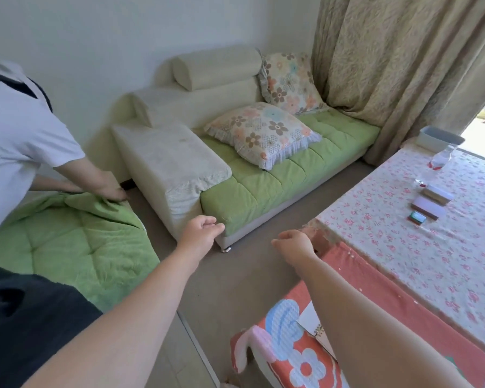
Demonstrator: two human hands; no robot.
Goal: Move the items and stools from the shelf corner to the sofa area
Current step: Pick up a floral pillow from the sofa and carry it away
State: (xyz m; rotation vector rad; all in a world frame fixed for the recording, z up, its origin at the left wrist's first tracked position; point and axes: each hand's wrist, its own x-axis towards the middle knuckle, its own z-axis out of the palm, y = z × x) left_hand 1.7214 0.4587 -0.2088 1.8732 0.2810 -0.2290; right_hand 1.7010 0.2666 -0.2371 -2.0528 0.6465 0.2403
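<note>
The sofa (280,177) has a green quilted seat and a cream armrest, and it stands against the far wall with two floral pillows (263,133) on it. My left hand (200,231) hovers near the sofa's front corner with loosely curled fingers and holds nothing. My right hand (293,243) hangs beside the corner of the table (389,225), fingers loosely bent, also holding nothing. A stool with an orange flower-print cover (280,351) stands at the bottom, under my right forearm, with a spiral notebook (312,320) on it. No shelf is in view.
Another person in a white shirt (20,135) bends at the left, hands on a green quilted cover (67,242). The table's floral cloth carries a grey tub (440,138), a plastic bottle (438,161) and small boxes (429,205). Beige curtains (403,65) hang at the back right. Grey floor (244,275) lies between sofa and table.
</note>
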